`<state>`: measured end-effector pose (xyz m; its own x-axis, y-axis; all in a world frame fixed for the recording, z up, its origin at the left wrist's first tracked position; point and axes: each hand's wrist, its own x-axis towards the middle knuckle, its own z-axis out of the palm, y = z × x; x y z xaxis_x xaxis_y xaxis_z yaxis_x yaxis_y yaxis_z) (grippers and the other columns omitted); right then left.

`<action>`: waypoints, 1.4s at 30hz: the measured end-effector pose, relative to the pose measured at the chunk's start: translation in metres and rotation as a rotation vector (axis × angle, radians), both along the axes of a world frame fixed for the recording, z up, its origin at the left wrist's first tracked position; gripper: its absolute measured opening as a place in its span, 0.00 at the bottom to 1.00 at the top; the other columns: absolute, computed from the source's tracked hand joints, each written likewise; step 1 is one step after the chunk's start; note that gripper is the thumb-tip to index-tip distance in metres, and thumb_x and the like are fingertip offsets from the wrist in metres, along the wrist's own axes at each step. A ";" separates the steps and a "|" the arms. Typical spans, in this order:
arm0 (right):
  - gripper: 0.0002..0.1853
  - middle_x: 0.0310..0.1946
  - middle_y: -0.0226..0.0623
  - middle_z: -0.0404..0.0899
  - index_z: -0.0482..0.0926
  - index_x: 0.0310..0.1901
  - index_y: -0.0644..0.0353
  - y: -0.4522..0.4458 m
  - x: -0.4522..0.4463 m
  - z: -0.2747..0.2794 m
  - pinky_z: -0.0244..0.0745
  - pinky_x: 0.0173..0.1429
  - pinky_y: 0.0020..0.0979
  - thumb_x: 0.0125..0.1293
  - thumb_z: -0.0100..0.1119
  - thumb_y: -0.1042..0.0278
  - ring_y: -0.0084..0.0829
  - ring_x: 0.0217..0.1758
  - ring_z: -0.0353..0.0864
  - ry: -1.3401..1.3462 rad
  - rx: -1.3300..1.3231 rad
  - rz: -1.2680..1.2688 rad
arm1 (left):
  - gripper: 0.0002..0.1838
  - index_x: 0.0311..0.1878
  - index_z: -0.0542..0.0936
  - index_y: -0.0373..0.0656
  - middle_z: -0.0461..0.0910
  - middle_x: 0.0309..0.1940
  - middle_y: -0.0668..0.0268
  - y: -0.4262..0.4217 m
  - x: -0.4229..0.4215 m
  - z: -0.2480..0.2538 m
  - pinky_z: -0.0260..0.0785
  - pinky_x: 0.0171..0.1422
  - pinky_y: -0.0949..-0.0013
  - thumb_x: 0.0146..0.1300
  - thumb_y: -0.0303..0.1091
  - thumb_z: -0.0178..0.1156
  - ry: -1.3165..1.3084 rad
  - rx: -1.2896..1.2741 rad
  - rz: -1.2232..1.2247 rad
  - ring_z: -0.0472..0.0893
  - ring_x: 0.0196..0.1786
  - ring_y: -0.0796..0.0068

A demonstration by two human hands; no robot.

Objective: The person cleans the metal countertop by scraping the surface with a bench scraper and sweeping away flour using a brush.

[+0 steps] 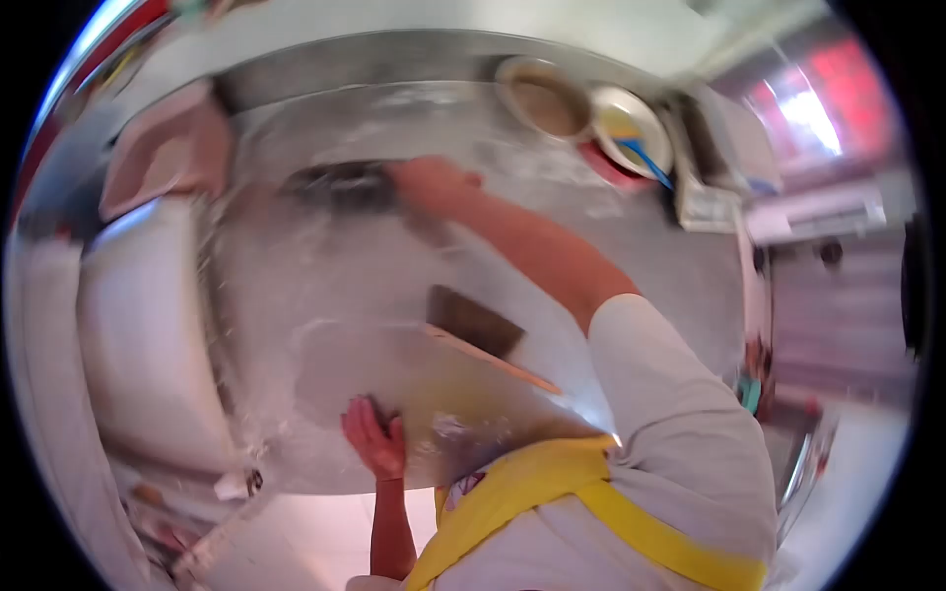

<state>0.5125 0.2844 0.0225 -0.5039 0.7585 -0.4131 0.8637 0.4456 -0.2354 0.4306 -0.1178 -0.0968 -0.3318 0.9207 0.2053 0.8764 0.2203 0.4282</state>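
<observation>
My right arm reaches across the grey, flour-dusted worktop. At its end my right hand (434, 185) is closed on a dark, motion-smeared object (340, 185) whose kind I cannot make out. Near the front edge, my left hand (374, 438) lies on the worktop (296, 266) with fingers stretched and thumb apart, holding nothing. Between the two arms is a dark rectangular flat piece (475, 321), and a thin wooden stick (493, 359) runs along its near side.
A pink basin (116, 182) stands at the far left. Towards the back right are a brown-filled bowl (507, 84) and a pale bowl (662, 123) with a blue-handled utensil (641, 156). A white container (708, 209) sits near the right edge. White cloth-like covering (148, 325) lies left.
</observation>
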 end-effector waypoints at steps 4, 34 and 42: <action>0.26 0.42 0.31 0.78 0.63 0.63 0.38 -0.114 0.172 -0.007 0.70 0.41 0.51 0.61 0.53 0.61 0.40 0.44 0.77 0.237 -0.101 -0.161 | 0.28 0.60 0.66 0.34 0.66 0.59 0.51 0.014 0.017 0.007 0.55 0.64 0.48 0.64 0.45 0.53 -0.276 0.154 -0.054 0.65 0.61 0.49; 0.32 0.34 0.43 0.80 0.54 0.66 0.49 -0.238 0.783 -0.087 0.73 0.34 0.47 0.58 0.44 0.76 0.47 0.33 0.80 0.007 0.076 -0.616 | 0.07 0.20 0.76 0.38 0.74 0.23 0.57 0.302 0.649 0.016 0.68 0.35 0.62 0.36 0.32 0.56 0.541 0.115 -1.379 0.73 0.32 0.60; 0.33 0.31 0.44 0.79 0.54 0.67 0.48 -0.206 0.813 -0.092 0.72 0.31 0.46 0.58 0.44 0.75 0.47 0.31 0.80 0.034 0.088 -0.605 | 0.07 0.20 0.75 0.37 0.74 0.21 0.56 0.323 0.667 0.003 0.68 0.34 0.59 0.36 0.31 0.56 0.580 0.130 -1.386 0.73 0.30 0.58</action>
